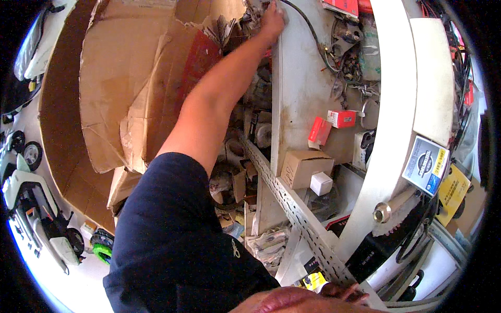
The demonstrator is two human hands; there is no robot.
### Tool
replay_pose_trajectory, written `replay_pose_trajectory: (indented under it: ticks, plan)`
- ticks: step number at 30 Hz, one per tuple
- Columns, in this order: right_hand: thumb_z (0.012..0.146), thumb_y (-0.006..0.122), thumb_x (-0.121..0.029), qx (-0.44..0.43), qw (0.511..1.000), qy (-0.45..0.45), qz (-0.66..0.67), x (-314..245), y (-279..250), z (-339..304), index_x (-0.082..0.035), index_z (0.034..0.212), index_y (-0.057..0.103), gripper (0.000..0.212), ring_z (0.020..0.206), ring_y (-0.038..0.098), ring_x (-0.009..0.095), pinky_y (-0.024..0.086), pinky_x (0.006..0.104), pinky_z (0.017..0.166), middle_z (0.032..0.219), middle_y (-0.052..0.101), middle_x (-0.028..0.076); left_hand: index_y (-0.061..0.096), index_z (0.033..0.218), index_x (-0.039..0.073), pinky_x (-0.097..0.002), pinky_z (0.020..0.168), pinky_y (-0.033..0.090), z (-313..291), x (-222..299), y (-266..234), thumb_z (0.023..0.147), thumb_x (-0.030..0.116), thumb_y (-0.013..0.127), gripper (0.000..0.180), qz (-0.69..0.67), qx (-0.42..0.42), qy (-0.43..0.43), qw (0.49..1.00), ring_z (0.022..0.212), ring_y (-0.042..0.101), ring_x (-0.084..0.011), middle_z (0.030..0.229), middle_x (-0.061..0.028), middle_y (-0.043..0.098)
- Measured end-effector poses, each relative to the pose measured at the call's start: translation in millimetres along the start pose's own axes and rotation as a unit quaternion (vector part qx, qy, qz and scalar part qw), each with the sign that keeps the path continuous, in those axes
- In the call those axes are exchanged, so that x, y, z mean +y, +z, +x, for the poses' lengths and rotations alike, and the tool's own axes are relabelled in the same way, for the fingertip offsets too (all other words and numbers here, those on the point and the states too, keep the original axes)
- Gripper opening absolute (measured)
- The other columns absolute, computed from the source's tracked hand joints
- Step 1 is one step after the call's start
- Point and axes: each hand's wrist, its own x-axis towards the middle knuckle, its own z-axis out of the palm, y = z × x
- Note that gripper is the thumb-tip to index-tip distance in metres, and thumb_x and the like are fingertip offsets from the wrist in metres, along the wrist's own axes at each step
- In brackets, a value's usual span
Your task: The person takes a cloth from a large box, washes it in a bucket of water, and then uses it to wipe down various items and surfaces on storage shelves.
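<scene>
My left arm stretches up across the view, and my left hand (272, 25) is at the top edge, beside the rim of a white metal shelf (300, 99). Its fingertips are partly cut off, so its grip is unclear. Greyish, dusty parts (250, 18) lie right beside the hand, too jumbled to name. A large, torn, open cardboard carton (122, 78) stands to the left of my forearm. Just right of the hand, a black cable (308, 25) runs along the shelf. My right hand does not show.
Two red boxes (319, 131), a brown carton (300, 169) and a small white box (321, 183) sit on the shelving. A perforated metal bar (284, 195) slants below. Metal parts (347, 34) lie farther back. A white upright (391, 115) stands right; motorbikes (44, 219) are left.
</scene>
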Motion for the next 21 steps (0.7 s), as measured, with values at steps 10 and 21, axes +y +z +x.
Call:
replay_pose_trajectory:
  ticks: [10,21]
  plan:
    - [0.091,0.048,-0.026,0.021,1.000,-0.017,-0.001,7.5,4.6,2.8,-0.015,0.100,0.069,0.026,0.124,0.040,0.038,0.023,0.0503,0.101,0.121,0.058,0.015,0.044,0.128,0.002,-0.0435,0.108,0.026,-77.3,-20.7,23.8,0.083,0.003,0.049,0.046,0.123,0.077,0.203,0.968,0.127,0.034,-0.0406,0.138,-0.0182,0.038]
    - [0.091,0.048,-0.027,0.075,0.996,-0.058,0.002,15.1,12.9,2.9,-0.015,0.098,0.069,0.026,0.124,0.040,0.037,0.024,0.0490,0.100,0.121,0.058,0.015,0.053,0.116,0.005,-0.0494,0.098,0.039,-63.0,40.2,-1.2,0.076,0.008,0.055,0.041,0.459,-0.157,0.221,0.846,0.121,0.041,-0.0392,0.130,-0.0205,0.044]
